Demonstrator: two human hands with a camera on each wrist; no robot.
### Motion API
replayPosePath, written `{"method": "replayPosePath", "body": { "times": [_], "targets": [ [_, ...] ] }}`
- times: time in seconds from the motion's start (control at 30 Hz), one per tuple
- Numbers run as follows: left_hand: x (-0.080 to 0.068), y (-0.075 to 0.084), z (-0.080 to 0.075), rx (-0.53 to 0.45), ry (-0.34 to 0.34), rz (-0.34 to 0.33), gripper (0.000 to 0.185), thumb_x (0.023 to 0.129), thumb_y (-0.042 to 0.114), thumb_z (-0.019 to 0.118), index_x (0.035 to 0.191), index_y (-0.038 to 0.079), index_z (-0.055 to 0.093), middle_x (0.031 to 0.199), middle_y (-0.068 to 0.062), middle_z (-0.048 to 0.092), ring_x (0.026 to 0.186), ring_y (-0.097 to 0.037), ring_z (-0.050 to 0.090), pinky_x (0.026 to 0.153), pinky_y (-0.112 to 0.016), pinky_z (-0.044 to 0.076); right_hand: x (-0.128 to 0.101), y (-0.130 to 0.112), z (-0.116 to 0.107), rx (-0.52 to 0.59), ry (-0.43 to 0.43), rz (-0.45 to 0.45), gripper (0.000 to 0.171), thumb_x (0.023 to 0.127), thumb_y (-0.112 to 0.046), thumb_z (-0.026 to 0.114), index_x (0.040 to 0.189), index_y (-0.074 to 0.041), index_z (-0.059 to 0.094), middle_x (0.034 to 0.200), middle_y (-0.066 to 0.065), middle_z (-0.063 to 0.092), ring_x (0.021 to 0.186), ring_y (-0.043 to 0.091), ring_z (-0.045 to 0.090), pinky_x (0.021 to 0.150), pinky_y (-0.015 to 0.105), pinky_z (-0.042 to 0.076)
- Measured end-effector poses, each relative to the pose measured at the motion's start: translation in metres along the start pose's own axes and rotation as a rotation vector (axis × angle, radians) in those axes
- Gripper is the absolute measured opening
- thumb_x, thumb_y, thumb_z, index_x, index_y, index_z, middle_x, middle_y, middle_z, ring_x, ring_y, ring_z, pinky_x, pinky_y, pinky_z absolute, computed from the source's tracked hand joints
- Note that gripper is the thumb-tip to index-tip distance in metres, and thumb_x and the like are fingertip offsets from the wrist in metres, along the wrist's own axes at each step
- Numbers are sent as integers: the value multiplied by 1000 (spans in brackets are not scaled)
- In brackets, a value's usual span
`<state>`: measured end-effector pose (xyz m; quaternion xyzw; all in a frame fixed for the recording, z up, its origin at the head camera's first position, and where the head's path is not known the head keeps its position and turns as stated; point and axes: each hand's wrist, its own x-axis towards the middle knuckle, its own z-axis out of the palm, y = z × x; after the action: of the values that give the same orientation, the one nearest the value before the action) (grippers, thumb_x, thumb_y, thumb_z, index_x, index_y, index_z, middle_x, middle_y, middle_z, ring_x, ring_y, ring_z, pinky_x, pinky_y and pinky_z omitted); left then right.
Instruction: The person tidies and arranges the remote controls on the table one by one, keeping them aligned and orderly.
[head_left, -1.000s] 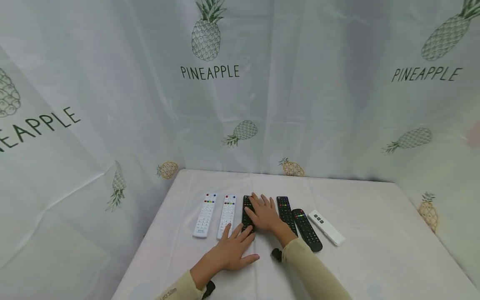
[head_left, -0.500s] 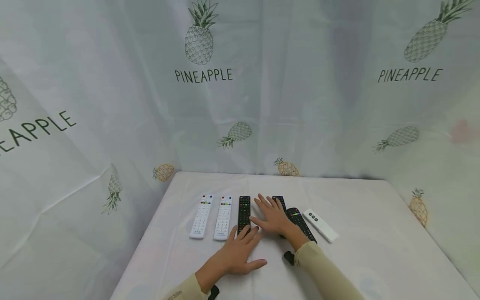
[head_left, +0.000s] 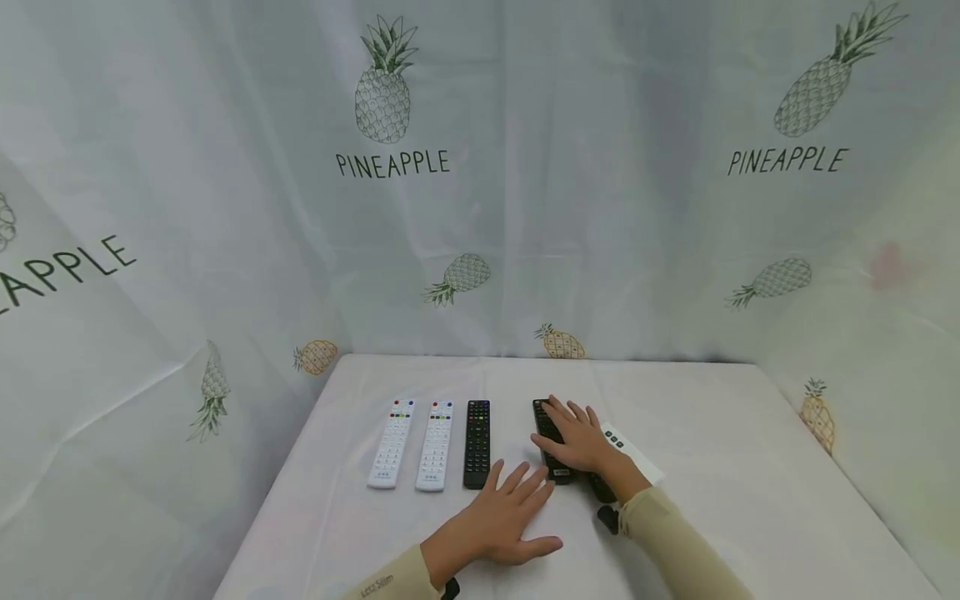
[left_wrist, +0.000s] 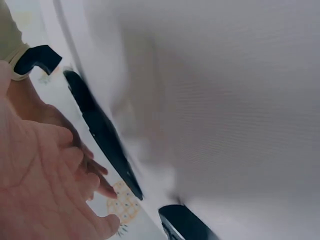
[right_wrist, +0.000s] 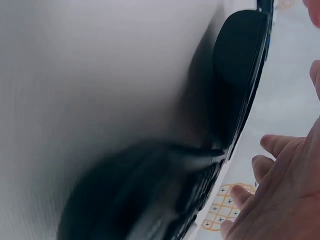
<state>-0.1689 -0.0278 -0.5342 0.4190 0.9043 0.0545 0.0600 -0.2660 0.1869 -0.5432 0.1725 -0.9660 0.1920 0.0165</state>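
Observation:
Several remotes lie in a row on the white table (head_left: 712,467). From the left come two white remotes (head_left: 392,443) (head_left: 435,445) and a black remote (head_left: 477,443). My right hand (head_left: 577,437) rests with its fingers spread on a second black remote (head_left: 546,421), which also shows in the left wrist view (left_wrist: 102,135). A third black remote (head_left: 600,485) is mostly hidden under my right wrist. Beside it, a slim white remote (head_left: 637,454) peeks out. My left hand (head_left: 502,512) lies flat on the cloth, holding nothing, just in front of the row.
White pineapple-print curtains (head_left: 465,208) close in the table at the back and on both sides. The bare cloth reaches from the slim white remote to the table's right edge (head_left: 847,500). In the right wrist view, a black remote's end (right_wrist: 240,65) shows close up.
My right hand has moved right, off the middle black remote and onto the black remote beside it. My left hand has shifted slightly right and stays flat on the table.

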Motion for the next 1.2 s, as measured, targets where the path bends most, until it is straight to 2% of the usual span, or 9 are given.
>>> {"method": "replayPosePath", "body": {
  "times": [0.3, 0.43, 0.6, 0.8, 1.0, 1.2],
  "targets": [
    [27, 8, -12, 13, -59, -10, 85, 94, 77, 20, 160, 25, 17, 167, 8, 14, 155, -22, 13, 119, -62, 14, 11, 7, -7, -19, -65, 30, 80, 95, -62, 47, 152, -6, 37, 161, 17, 30, 144, 51, 25, 113, 73, 9],
    [37, 9, -13, 31, -80, -26, 85, 93, 79, 20, 160, 26, 17, 166, 9, 14, 155, -19, 12, 120, -60, 14, 16, 13, -7, -30, -92, 69, 81, 95, -63, 47, 153, -7, 37, 161, 17, 30, 144, 51, 26, 114, 72, 9],
    [44, 8, -12, 24, -118, -57, 85, 92, 79, 21, 159, 28, 17, 166, 12, 12, 155, -17, 10, 121, -59, 12, 23, 14, -3, -21, -134, 61, 82, 96, -64, 43, 154, -7, 34, 161, 16, 29, 145, 50, 25, 114, 71, 8],
    [48, 9, -14, 15, -149, -88, 87, 90, 81, 22, 159, 28, 21, 166, 11, 15, 155, -19, 10, 121, -59, 10, 28, 10, -3, -17, -205, 79, 84, 95, -67, 42, 154, -7, 34, 161, 15, 29, 146, 48, 23, 115, 70, 5],
    [47, 11, -16, 31, -162, -111, 87, 89, 82, 25, 158, 29, 23, 165, 12, 17, 155, -19, 12, 120, -59, 12, 28, 8, -4, -7, -229, 99, 85, 95, -67, 41, 155, -8, 31, 163, 15, 25, 147, 49, 21, 116, 69, 3],
    [47, 10, -12, 7, -171, -124, 90, 88, 84, 26, 158, 29, 21, 165, 12, 16, 155, -19, 11, 120, -59, 11, 27, 4, -8, -6, -249, 100, 88, 94, -69, 40, 154, -6, 33, 162, 17, 27, 145, 50, 23, 115, 71, 5]
  ]
}}
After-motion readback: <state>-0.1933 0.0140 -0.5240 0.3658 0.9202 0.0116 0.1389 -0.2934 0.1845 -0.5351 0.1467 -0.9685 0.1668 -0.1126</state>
